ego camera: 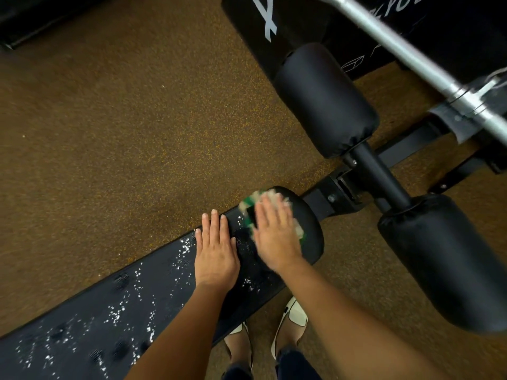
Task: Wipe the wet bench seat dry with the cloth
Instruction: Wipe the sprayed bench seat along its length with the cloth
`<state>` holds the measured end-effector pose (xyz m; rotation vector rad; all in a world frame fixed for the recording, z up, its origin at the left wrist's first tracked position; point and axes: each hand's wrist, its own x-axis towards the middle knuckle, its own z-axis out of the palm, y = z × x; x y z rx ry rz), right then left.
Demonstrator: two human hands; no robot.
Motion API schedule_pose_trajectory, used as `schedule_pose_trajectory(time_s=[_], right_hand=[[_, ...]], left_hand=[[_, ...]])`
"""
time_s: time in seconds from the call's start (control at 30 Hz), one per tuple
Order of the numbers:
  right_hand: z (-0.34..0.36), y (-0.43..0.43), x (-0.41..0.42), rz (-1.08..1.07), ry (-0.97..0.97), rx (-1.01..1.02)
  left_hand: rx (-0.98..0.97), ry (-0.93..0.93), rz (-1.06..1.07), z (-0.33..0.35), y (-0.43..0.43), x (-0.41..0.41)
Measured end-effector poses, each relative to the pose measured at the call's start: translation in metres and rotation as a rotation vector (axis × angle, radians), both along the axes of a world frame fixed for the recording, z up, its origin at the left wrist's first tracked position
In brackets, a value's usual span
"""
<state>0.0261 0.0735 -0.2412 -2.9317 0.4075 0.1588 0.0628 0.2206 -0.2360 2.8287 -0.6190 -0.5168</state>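
Your left hand (216, 253) lies flat on the black bench seat (109, 311), fingers straight and together, holding nothing. Your right hand (274, 237) is spread flat too, pressing down on the white-and-green cloth (248, 205) at the rounded end of the seat. The hand and cloth are blurred, so the cloth's pattern is hard to make out.

The two hands sit just beside each other with a strip of seat between them. Water droplets (183, 250) speckle the seat on your left, all the way to the frame's lower corner.

Past the seat's end, the black steel frame (329, 198) carries two padded foam rollers, one (326, 100) farther off and one (444, 261) nearer on your right. A silver bar (411, 58) runs diagonally across the top right.

Behind it is a black panel (247, 17) with white lettering, cut off by the bar and the picture's edge and not readable whole.

Brown speckled floor (123, 133) is all around, and your white shoes (296, 319) show below the bench.
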Motion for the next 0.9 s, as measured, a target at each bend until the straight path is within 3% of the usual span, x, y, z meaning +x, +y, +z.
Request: schedule_pose_trajectory(time_s=[0.07, 0.13, 0.3, 0.33, 0.47, 0.53, 0.67, 0.83, 0.9], right_hand=[[-0.001, 0.009, -0.026, 0.177, -0.004, 0.049], [-0.001, -0.007, -0.048, 0.182, 0.006, 0.019], [0.002, -0.018, 0.005, -0.295, 0.041, 0.001], [0.003, -0.010, 0.014, -0.274, 0.018, 0.019], [-0.002, -0.010, -0.024, 0.232, 0.003, 0.026], [-0.004, -0.029, -0.033, 0.202, 0.009, -0.013], [0.000, -0.010, 0.009, -0.145, 0.015, -0.017], [-0.001, 0.002, -0.010, 0.305, -0.026, 0.069], [-0.001, -0.024, -0.019, 0.270, -0.006, 0.014]], left_hand=[[-0.004, 0.000, -0.014, -0.002, 0.002, 0.000], [-0.014, 0.001, -0.013, -0.003, 0.005, 0.001], [-0.029, -0.012, -0.019, -0.002, 0.008, 0.003], [-0.033, -0.012, -0.010, -0.003, 0.007, 0.004], [-0.034, -0.026, -0.015, -0.004, 0.007, 0.006], [-0.036, -0.029, -0.018, -0.004, 0.007, 0.006], [-0.042, -0.031, 0.000, -0.008, 0.005, 0.008], [-0.061, -0.015, 0.006, -0.007, 0.005, 0.007], [-0.070, -0.012, -0.002, -0.003, 0.005, 0.008]])
